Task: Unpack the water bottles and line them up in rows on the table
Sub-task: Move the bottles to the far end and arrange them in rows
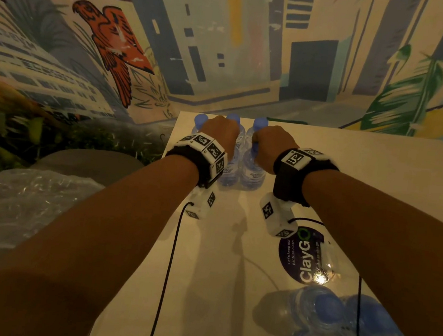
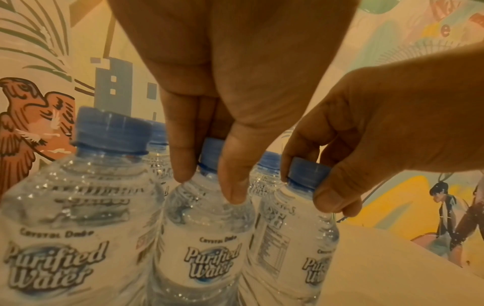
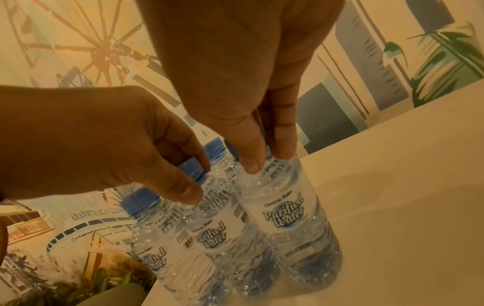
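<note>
Several clear water bottles with blue caps stand in rows at the far left corner of the white table (image 1: 351,182). My left hand (image 1: 220,131) pinches the cap of a front-row bottle (image 2: 207,248); its fingertips (image 2: 183,176) reach down to the bottle's shoulder. My right hand (image 1: 268,145) grips the cap of the bottle beside it on the right (image 3: 288,217). Both bottles look to be standing on the table. Another front-row bottle (image 2: 78,238) stands untouched to the left. Three caps of the back row (image 1: 233,118) show past my knuckles.
A shrink-wrapped pack of bottles (image 1: 334,332) lies at the near right of the table, by a round dark ClayGo sticker (image 1: 301,254). Crumpled clear plastic wrap (image 1: 31,201) lies off the table to the left. A painted mural wall (image 1: 229,44) rises just behind the table's far edge.
</note>
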`<state>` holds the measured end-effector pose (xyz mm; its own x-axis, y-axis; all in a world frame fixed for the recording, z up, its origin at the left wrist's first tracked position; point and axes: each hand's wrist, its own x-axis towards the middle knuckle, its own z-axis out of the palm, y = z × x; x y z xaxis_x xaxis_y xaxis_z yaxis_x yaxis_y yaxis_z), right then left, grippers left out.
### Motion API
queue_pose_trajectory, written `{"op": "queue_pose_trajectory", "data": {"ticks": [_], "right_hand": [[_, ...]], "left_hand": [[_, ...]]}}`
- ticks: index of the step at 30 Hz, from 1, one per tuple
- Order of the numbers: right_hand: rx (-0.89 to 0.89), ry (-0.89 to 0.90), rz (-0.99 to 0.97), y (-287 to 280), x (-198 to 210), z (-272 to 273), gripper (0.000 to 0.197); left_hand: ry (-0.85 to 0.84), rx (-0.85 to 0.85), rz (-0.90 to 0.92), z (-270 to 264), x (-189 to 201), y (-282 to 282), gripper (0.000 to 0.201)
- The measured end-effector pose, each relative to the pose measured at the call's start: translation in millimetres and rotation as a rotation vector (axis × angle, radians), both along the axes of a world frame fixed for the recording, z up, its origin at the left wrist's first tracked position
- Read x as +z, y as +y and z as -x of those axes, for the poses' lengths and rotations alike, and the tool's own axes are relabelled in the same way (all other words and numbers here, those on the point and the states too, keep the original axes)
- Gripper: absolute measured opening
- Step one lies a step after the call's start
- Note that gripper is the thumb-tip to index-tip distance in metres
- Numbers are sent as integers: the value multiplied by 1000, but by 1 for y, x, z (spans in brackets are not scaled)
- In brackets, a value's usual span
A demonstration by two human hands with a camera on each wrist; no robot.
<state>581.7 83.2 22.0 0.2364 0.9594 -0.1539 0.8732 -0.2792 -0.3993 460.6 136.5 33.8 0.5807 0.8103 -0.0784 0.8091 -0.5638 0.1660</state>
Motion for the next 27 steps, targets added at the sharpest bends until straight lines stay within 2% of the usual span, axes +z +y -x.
{"op": "queue_pose_trajectory", "data": {"ticks": [3, 11, 14, 19, 22, 24, 27], "right_hand": [[18, -15, -4, 0, 0, 0, 20], [61, -58, 51, -8, 16, 1, 29], [87, -71, 72, -25, 29, 0, 41], [186, -118, 75, -76, 62, 1, 43], [235, -121, 100, -119, 81, -1, 44], [263, -134, 147, -149, 90, -4, 42], [288, -148, 207, -194, 102, -7, 40]], "left_hand": [[12, -14, -5, -3, 3, -3, 2], [104, -9, 19, 2, 10, -12, 11], [167, -15, -17, 4, 18, -21, 27], [24, -79, -112, 8, 38, -47, 27], [59, -104, -100, 12, 56, -74, 27], [72, -168, -52, 15, 64, -94, 23], [51, -340, 122, 18, 73, -135, 22]]}}
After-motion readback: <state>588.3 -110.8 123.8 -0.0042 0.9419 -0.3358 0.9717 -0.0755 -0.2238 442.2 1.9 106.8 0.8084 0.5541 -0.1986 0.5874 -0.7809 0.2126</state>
